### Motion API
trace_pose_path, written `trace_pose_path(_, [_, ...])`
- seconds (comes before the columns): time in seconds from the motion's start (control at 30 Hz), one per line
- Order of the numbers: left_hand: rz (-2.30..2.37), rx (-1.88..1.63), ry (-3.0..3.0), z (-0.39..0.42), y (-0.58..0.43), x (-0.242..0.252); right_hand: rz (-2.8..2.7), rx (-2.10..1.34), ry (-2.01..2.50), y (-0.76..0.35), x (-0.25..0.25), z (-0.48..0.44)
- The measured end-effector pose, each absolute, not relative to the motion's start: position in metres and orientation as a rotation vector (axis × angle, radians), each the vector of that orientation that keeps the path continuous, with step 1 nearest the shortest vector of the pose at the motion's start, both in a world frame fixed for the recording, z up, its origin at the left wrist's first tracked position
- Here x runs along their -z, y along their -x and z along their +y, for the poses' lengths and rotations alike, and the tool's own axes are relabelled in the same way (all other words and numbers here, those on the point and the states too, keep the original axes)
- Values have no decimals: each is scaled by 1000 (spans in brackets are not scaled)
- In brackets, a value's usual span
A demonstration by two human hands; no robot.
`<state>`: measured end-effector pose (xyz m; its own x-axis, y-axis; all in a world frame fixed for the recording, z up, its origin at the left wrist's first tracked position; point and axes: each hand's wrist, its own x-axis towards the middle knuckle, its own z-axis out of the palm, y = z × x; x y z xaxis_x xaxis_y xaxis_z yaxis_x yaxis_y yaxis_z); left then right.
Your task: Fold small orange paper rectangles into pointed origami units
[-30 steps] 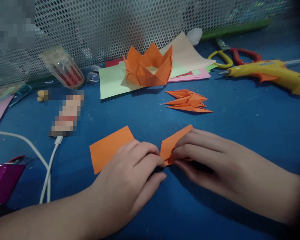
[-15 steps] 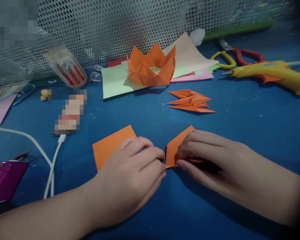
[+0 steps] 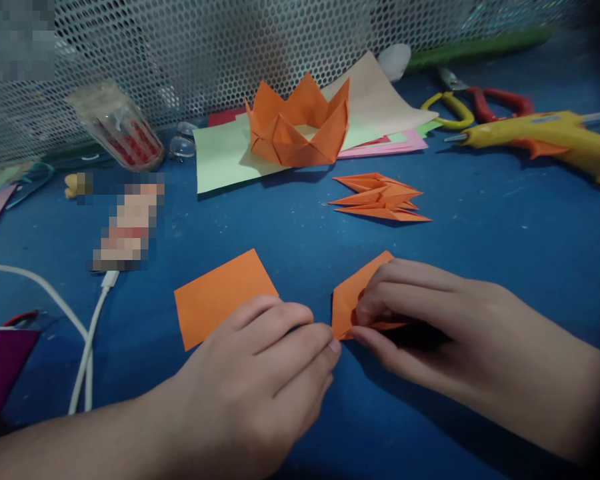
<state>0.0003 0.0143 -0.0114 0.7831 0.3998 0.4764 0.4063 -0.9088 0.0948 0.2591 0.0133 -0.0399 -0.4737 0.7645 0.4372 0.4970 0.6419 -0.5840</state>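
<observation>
A partly folded piece of orange paper [image 3: 347,307] lies on the blue table under my right hand [image 3: 430,313], whose curled fingers and thumb grip it. My left hand [image 3: 275,373] is closed too, its thumb and fingertips pinching the paper's lower left corner. Beside that hand, a flat orange sheet [image 3: 220,293] rests on the table, its lower right part covered by the fingers. Farther back lie several folded orange paper points [image 3: 385,198], nested together. Behind them a ring-shaped orange origami piece with pointed petals [image 3: 300,143] sits on coloured sheets.
Light green paper [image 3: 225,160] and other sheets lie against a perforated metal panel [image 3: 205,60]. To the right are a yellow glue gun [image 3: 535,137] and scissors [image 3: 500,103]. At left stand a jar [image 3: 125,133], a blurred-out phone [image 3: 130,223], a white cable [image 3: 93,340] and a purple object [image 3: 5,367].
My left hand has moved down and its fingertips have come onto the folded paper's corner, uncovering more of the flat sheet. My right hand stays on the paper. The view has shifted slightly.
</observation>
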Motion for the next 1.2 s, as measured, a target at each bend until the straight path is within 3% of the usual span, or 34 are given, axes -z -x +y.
trace_pose_path(0.63, [-782,689,3181,13,0,3,-2156,-476,1154,-267,43,14])
trace_pose_path(1.2, [-503,321,2969,8,-2,-2,-2213,-418,1251,-285,45,14])
